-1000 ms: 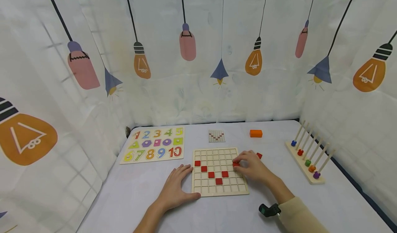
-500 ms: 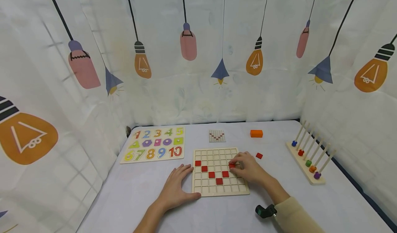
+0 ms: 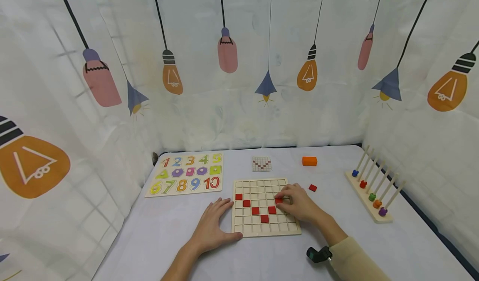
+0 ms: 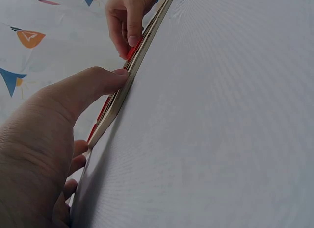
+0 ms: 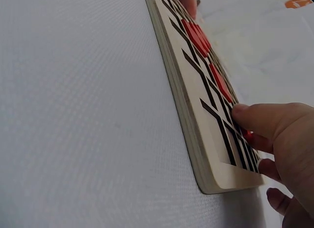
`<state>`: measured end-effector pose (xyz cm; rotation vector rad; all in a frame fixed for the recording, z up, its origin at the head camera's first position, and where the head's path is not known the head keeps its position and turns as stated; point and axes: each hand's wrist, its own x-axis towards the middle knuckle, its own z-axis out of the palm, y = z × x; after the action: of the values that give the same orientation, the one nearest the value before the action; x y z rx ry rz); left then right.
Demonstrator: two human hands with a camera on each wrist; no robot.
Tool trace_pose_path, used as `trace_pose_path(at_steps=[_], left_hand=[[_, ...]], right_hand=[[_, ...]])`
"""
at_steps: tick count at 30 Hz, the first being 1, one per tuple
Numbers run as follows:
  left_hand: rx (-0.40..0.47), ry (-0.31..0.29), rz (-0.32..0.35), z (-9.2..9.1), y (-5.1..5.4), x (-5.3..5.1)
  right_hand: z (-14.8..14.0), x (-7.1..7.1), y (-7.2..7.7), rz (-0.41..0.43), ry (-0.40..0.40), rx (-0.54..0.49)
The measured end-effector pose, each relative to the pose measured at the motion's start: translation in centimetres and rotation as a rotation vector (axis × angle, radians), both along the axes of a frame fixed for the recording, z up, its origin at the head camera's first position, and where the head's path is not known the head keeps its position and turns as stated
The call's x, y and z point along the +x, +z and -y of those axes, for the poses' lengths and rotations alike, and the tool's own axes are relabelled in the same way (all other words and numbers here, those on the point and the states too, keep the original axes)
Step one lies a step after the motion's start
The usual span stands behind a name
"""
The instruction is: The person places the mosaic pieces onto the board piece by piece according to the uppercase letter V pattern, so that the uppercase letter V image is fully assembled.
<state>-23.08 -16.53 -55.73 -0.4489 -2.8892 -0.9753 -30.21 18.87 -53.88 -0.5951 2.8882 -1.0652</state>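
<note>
A wooden grid board (image 3: 267, 234) lies flat on the table, with several red square tiles (image 3: 264, 218) set in its cells in a slanting line. My right hand (image 3: 295, 203) pinches another red tile (image 3: 278, 200) between thumb and fingers at a cell on the board's right side; its underside is hidden. In the right wrist view the thumb (image 5: 252, 115) touches the board's surface. At the board's left edge rests my left hand (image 3: 213, 227), fingers spread and thumb against the near left corner. The left wrist view shows that thumb (image 4: 98, 83) on the rim.
One loose red tile (image 3: 312, 187) lies right of the board. Behind stand a small pattern card (image 3: 261, 164) and an orange block (image 3: 309, 161). A number puzzle board (image 3: 183, 175) lies at the left, a peg stand with coloured beads (image 3: 368, 195) at the right.
My right hand has moved slightly left and nearer with the red tile, uncovering the loose tile behind it. The left hand has stayed in place.
</note>
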Motion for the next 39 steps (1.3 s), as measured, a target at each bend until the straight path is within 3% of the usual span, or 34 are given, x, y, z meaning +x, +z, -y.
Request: trace_pose_path(at_steps=[22,32,39], left_hand=[[0.012,0.001,0.009,0.0,0.0,0.0],[0.016,0.009,0.022,0.1,-0.1,0.1],[0.02,0.006,0.022,0.0,0.1,0.1]], right_hand=[[-0.3,0.2,0.4,0.015,-0.012,0.015],[-4.1,-0.7,1.7,-0.022,-0.088,0.035],[-6.7,-1.4,1.3,-0.025,-0.179,0.061]])
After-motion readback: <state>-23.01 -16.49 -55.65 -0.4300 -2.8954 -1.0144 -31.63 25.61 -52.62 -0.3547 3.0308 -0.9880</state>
